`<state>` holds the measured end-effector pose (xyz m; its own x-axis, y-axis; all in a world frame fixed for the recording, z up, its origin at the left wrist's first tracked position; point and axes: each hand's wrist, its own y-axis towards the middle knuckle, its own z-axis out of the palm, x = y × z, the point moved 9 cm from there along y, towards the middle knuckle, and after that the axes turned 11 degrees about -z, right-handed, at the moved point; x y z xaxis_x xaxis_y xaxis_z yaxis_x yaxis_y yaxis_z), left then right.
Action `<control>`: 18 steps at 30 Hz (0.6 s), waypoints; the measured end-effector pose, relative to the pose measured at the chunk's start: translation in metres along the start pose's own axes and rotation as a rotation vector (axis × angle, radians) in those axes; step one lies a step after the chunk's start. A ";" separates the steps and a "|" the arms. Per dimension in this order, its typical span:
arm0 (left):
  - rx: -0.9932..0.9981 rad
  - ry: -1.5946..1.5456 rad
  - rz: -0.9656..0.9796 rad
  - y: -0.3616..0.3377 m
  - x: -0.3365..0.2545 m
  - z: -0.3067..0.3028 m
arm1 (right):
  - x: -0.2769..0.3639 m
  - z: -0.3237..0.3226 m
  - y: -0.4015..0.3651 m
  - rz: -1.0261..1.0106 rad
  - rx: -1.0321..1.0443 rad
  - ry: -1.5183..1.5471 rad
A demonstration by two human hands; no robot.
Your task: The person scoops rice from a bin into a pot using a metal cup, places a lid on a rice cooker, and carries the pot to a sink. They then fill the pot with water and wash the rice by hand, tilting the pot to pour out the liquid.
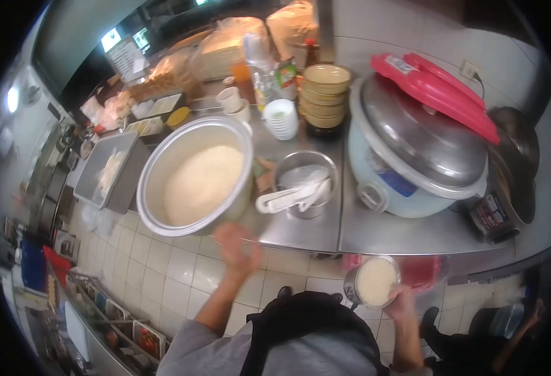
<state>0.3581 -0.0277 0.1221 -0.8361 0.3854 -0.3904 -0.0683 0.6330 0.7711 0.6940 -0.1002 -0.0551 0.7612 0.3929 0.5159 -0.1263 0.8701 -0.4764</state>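
My right hand (402,303) grips a round metal cup (352,289) filled level with pale grains like uncooked rice (377,281), held low beyond the counter's front edge. My left hand (236,252), a little blurred, is just below the rim of a large metal pot (153,216); its thumb stands apart from the fingers and nothing is in it. A broad heap of the same pale grains (203,185) lies inside the pot. To the pot's right, a small steel container (333,172) holds water-like contents and white plastic paddles (291,197) across its rim.
A big rice cooker (382,188) stands on the right, a red plastic piece (438,94) over its lid. Behind are stacked bowls (324,100) and white cups (280,119). A grey bin (94,178) sits left. Another person's dark-clothed legs (454,338) show lower right.
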 end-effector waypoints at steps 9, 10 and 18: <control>0.023 0.249 -0.515 0.017 0.186 -0.061 | 0.029 0.331 0.102 -0.362 0.292 -0.313; 0.014 0.247 -0.524 0.016 0.186 -0.062 | 0.026 0.373 0.098 -0.547 0.313 -0.457; 0.029 0.358 -0.603 0.017 0.194 -0.059 | -0.060 0.504 0.131 -1.650 0.412 -1.628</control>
<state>0.1622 0.0181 0.0890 -0.7851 -0.2808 -0.5521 -0.5662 0.6866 0.4560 0.3109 0.1402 0.2098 -0.5876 -0.7847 0.1975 -0.3977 0.4926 0.7740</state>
